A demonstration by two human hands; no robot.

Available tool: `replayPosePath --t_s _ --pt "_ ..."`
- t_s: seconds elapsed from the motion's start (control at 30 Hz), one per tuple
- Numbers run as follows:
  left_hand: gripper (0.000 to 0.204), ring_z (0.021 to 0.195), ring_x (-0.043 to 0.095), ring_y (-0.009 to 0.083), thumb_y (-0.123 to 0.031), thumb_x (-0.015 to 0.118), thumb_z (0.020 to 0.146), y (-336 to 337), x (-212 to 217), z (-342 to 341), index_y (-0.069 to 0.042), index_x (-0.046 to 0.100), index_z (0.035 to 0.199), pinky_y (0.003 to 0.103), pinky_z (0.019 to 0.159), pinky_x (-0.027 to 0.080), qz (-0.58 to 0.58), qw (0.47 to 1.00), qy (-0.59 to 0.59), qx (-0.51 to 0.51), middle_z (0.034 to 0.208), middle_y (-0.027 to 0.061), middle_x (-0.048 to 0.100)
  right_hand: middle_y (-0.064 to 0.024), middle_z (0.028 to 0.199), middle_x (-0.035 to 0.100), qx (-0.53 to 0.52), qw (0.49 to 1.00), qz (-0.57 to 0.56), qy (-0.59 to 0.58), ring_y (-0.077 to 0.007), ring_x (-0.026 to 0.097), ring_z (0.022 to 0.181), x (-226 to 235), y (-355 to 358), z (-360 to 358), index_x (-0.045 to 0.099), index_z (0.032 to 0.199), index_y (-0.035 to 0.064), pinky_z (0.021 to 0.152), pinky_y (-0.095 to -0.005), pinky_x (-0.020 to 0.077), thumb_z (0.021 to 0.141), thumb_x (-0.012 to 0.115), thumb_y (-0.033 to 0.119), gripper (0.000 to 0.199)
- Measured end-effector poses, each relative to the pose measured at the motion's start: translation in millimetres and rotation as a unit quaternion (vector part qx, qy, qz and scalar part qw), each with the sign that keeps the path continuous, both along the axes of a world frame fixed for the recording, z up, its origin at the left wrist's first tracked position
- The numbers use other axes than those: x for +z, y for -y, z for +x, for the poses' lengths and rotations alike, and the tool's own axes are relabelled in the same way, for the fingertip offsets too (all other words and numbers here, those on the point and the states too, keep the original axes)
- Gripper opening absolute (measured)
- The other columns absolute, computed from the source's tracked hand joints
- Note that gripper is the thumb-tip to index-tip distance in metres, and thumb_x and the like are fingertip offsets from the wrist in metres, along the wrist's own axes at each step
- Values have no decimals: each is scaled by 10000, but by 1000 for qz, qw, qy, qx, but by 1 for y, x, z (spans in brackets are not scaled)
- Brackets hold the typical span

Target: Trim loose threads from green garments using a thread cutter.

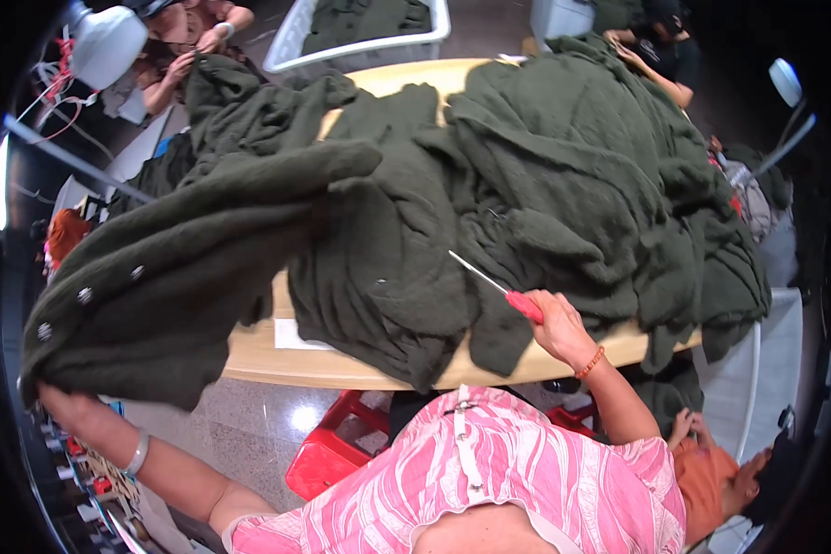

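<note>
My left hand (60,399) is at the far left, gripping the end of a dark green fleecy garment (185,249) with shiny round buttons along its edge. The cloth hides most of those fingers. The garment hangs lifted off the table's left side. In my right hand (560,331), closed around its red handle, is a tool (480,272) with a slim, pointed metal end; its exact kind is not clear. Its tip points up and left over another dark green garment (379,249) lying on the table.
A big heap of similar garments (572,157) covers the wooden table (342,371) on the right. Beyond it stands a white bin (282,57) of dark cloth. Two people work at the far side, another person sits at lower right. A red stool (328,457) is below the table edge.
</note>
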State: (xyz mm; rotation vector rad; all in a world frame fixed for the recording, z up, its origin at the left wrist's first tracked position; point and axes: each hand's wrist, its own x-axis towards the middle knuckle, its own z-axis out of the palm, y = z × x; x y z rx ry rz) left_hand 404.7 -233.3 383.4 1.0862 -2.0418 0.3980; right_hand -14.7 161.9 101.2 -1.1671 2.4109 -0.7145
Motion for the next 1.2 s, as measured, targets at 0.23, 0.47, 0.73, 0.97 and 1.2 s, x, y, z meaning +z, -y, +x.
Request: replayPosePath --t_s 0.23,0.47,0.73,0.97,1.2 --pt "510 1094 619 273 -389 430 993 51 43 10 26 601 1234 406 992 490 109 841 -517 -113 1251 164 614 -187 1025 651 11 996 55 67 -425 606 947 -1 48 6 609 1085 97 822 -527 484 858 567 100 230" --pt "395 942 668 269 -340 538 949 299 32 57 3 649 1108 426 892 552 242 767 -570 -166 1107 136 667 -171 996 651 5 992 109 65 -402 589 960 -4 80 9 607 1087 88 837 -499 486 828 588 87 260" --pt "344 1091 641 313 -39 761 813 515 -54 -55 62 615 1107 458 1000 485 328 777 -457 -282 1152 202 656 -181 855 594 -47 996 60 42 -385 573 874 0 127 2 613 1075 89 777 -460 470 849 588 92 227" --pt "446 1117 586 222 -126 756 795 128 -276 -268 -49 616 1212 342 989 448 478 796 -10 -371 1216 126 606 -174 842 594 -118 989 91 5 -373 582 829 -7 109 -6 605 1112 97 757 -455 473 922 605 171 204" --pt "668 1130 524 373 -150 781 783 -23 -402 -148 -29 470 1361 422 987 430 409 895 27 -175 1247 208 514 -183 875 613 -118 985 116 41 -382 596 874 -3 59 2 606 1145 92 774 -461 474 909 619 179 252"
